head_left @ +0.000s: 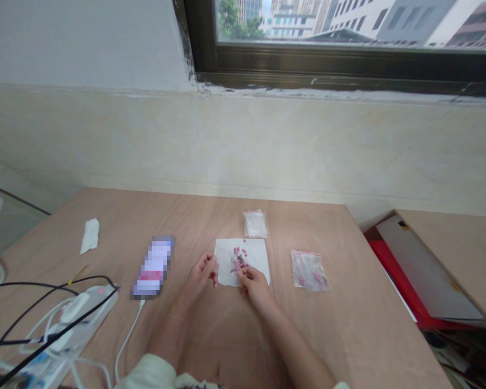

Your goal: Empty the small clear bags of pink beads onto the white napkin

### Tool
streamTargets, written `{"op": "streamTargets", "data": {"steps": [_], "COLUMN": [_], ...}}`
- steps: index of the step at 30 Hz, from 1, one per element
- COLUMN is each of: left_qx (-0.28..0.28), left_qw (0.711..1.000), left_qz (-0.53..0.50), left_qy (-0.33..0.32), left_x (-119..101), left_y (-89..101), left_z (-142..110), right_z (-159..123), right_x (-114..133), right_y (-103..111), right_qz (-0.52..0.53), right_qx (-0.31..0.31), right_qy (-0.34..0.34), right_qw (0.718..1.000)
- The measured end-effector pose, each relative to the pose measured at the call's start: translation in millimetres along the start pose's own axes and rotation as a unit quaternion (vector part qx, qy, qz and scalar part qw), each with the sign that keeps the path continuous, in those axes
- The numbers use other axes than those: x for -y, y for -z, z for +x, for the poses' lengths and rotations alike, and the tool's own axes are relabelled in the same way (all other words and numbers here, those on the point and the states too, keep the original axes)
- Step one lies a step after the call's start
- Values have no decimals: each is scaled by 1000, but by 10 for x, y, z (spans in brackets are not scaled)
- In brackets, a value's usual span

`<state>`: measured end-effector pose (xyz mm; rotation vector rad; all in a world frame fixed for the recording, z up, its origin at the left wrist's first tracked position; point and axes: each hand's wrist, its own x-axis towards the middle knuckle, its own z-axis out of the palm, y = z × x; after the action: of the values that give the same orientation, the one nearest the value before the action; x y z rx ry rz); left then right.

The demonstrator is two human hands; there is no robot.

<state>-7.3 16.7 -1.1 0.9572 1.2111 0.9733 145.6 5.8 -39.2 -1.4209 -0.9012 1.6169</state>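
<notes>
A white square of paper (222, 248) lies on the wooden desk with a small cluster of pink, flower-like pieces (238, 254) and darker stems on it. My right hand (254, 283) is over the paper's lower right part, thumb and forefinger pinched at the lower end of the cluster; whatever is between the fingertips is too small to make out. At the paper's left edge, my left hand (204, 270) has its fingers closed together, and a small pale thing seems to show at the fingertips, too blurred to name.
Right of the paper lies a clear zip bag (309, 270) with pink pieces inside; another small bag (255, 224) with white contents lies behind it. To the left are a phone (154, 267) on a white cable, a white scrap (89, 236) and a power strip (85, 308) with tangled cables.
</notes>
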Motion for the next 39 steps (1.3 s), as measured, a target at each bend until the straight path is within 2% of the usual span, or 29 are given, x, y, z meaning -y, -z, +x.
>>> {"op": "streamTargets", "data": {"steps": [3, 6, 8, 11, 14, 15, 17, 19, 20, 21, 25, 28, 32, 35, 39], "left_qx": [54, 80, 92, 71, 52, 65, 125, 183, 194, 187, 98, 101, 93, 106, 147], "left_qw": [998, 997, 995, 995, 993, 990, 981, 970, 968, 971, 988, 982, 977, 977, 975], "left_qz": [-5, 14, 31, 68, 105, 118, 146, 158, 155, 146, 121, 158, 184, 177, 162], "left_qy": [14, 17, 22, 27, 32, 36, 42, 37, 34, 31, 7, -25, -52, -47, -28], "left_x": [184, 336, 361, 275, 126, 80, 4, -49, -71, -91, -186, -272, -314, -259, -162], "left_y": [3, 15, 26, 50, 77, 83, 92, 98, 100, 99, 28, -94, -203, -215, -220], "left_z": [14, 16, 7, -30, -111, -147, -226, -295, -318, -330, -287, -225, -200, -211, -225], "right_z": [-4, -3, -1, -15, -76, -106, -177, -254, -293, -332, -470, -516, -459, -394, -382], "right_x": [2, 1, -2, 8, 82, 125, 230, 348, 407, 463, 627, 645, 526, 421, 385], "right_y": [9, 12, 11, 12, 32, 45, 82, 132, 159, 186, 255, 257, 273, 319, 362], "right_qz": [8, 15, 16, 6, -29, -38, -45, -54, -68, -91, -202, -237, -170, -113, -123], "right_qx": [4, 11, 16, 8, -36, -54, -71, -62, -57, -56, -72, -68, -70, -30, -24], "right_qy": [-4, -6, -7, 5, 72, 101, 143, 168, 181, 198, 256, 255, 202, 151, 149], "right_qw": [1000, 1000, 1000, 1000, 996, 993, 986, 982, 979, 974, 943, 935, 962, 982, 981]}}
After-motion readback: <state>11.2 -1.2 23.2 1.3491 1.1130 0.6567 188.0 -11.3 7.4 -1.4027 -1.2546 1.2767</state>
